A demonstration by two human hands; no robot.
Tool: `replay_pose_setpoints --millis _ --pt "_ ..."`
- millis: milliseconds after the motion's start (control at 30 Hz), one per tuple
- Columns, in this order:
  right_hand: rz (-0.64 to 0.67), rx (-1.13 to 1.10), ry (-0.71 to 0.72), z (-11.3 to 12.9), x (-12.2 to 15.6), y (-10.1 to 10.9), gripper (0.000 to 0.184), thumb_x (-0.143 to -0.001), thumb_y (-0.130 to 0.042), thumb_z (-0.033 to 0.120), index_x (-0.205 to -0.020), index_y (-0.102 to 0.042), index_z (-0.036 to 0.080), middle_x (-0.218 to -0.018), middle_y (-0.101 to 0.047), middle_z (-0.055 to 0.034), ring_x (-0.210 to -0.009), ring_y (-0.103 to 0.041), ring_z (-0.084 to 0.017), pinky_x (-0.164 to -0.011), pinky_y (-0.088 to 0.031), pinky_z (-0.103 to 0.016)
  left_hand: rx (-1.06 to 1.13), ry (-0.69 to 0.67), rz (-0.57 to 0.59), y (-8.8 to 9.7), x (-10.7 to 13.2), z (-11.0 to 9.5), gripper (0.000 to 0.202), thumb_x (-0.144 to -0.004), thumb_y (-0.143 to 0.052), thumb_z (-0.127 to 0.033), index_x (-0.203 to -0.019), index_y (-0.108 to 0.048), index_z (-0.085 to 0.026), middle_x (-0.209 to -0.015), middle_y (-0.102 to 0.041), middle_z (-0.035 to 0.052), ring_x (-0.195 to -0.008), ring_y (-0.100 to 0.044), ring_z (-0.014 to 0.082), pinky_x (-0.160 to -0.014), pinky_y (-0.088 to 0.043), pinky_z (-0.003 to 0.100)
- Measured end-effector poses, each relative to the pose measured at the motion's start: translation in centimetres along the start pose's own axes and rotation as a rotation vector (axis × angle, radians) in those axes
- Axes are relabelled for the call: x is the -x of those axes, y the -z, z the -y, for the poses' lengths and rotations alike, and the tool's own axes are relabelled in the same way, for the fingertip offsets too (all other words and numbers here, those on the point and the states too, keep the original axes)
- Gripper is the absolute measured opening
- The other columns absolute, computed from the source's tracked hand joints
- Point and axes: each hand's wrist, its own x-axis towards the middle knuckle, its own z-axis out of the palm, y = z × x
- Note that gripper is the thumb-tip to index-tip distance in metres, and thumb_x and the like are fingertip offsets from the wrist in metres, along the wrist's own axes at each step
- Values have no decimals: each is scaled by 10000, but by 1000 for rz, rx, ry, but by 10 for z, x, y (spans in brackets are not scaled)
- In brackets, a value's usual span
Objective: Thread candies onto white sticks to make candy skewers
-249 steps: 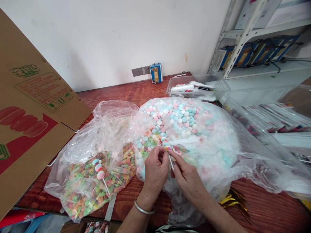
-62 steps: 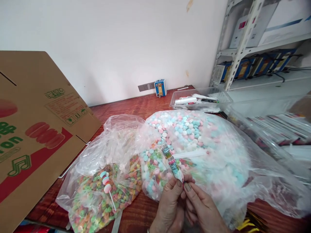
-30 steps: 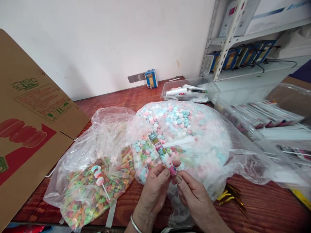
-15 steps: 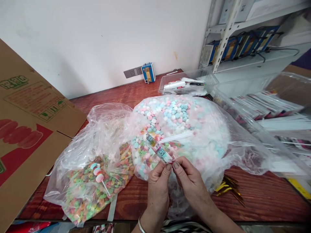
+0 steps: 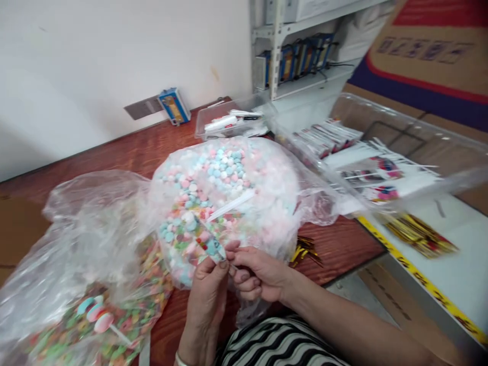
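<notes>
A small clear packet (image 5: 211,246) with printing and pastel candy inside leans up and to the left from my hands. My left hand (image 5: 209,292) pinches its lower end between thumb and fingers. My right hand (image 5: 259,274) is closed at the same end, its fingers curled around the gathered bottom. Right behind the packet lies a big clear bag of pink, white and blue candies (image 5: 229,168), with white sticks (image 5: 231,205) on top. At lower left, a candy skewer (image 5: 99,315) rests on a second clear bag of colourful ring-shaped candies (image 5: 152,284).
Gold twist ties (image 5: 305,250) lie right of the big bag, and more gold ties (image 5: 419,235) on the white surface. A clear tray (image 5: 412,195) holds packets and sticks; a smaller clear box (image 5: 202,127) holds pens. A cardboard box (image 5: 430,66) stands at upper right.
The view has swung right, bringing more of the clear tray and a cardboard box into sight. My right hand's fingers have curled more around the packet's lower end.
</notes>
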Motion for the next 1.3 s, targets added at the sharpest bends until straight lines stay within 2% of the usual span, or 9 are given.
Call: replay_pose_setpoints --millis 67,167,333,500,633,767,933,1167,1300 --pt "-123 54 71 -2 7 -3 163 -877 -478 354 -777 -448 229 -513 -337 116 -363 -198 -51 -364 -184 -183 -19 -18 -24 -4 -1 0 219 -621 -854 -322 -748 -769 -165 -639 -689 19 -574 -603 110 -618 -535 238" --pt "-328 203 219 -3 36 -1 112 -862 -549 268 -775 -540 198 -582 -503 67 -475 -427 -71 -465 -307 -197 -48 -170 -61 -7 -3 -5 198 -619 -859 -309 -718 -759 -171 -760 -739 33 -781 -687 166 -785 -574 291" --pt "-839 812 506 -2 114 37 131 -887 -519 269 -816 -603 197 -706 -593 24 -647 -533 -124 -627 -399 -242 -72 -332 -67 -11 0 -13 158 -638 -854 -275 -724 -756 -185 -782 -739 3 -804 -693 162 -812 -595 315" --pt "-1133 1375 161 -32 153 75 161 -895 -485 232 -784 -600 214 -833 -636 -20 -744 -588 -168 -671 -407 -276 -90 -283 20 -16 7 -5 87 -711 -804 -264 -766 -761 -212 -789 -740 6 -724 -692 147 -733 -597 296" --pt "-1286 1642 94 -62 148 80 117 -913 -523 245 -862 -621 209 -885 -635 -42 -813 -609 -190 -715 -408 -286 -129 -265 102 -22 12 -1 97 -709 -801 -276 -758 -759 -203 -751 -721 11 -705 -670 146 -692 -569 274" --pt "-1337 1819 139 -68 135 82 123 -909 -547 223 -814 -619 194 -813 -633 -51 -767 -591 -202 -697 -381 -300 -205 -238 136 -23 16 1 80 -739 -774 -275 -775 -749 -208 -756 -695 4 -707 -625 142 -694 -526 277" --pt "-1248 1863 206 -63 134 82 163 -890 -526 155 -742 -582 194 -749 -625 -29 -718 -587 -177 -681 -362 -291 -533 -286 63 -19 18 -1 197 -834 -669 -374 -860 -724 -187 -748 -636 15 -727 -551 158 -675 -437 268" --pt "-1238 1698 521 -42 153 44 149 -864 -506 164 -722 -514 210 -694 -567 16 -579 -544 -117 -575 -344 -254 -1259 -642 90 -26 13 -17 224 -937 -472 -265 -756 -587 -199 -756 -538 12 -721 -497 174 -672 -371 289" --pt "-1253 1674 750 -20 130 21 164 -883 -498 204 -720 -514 214 -662 -554 10 -574 -555 -122 -559 -345 -254 -1433 -764 135 -32 6 -8 236 -933 -411 -116 -875 -627 -190 -844 -579 40 -789 -551 180 -716 -406 291"
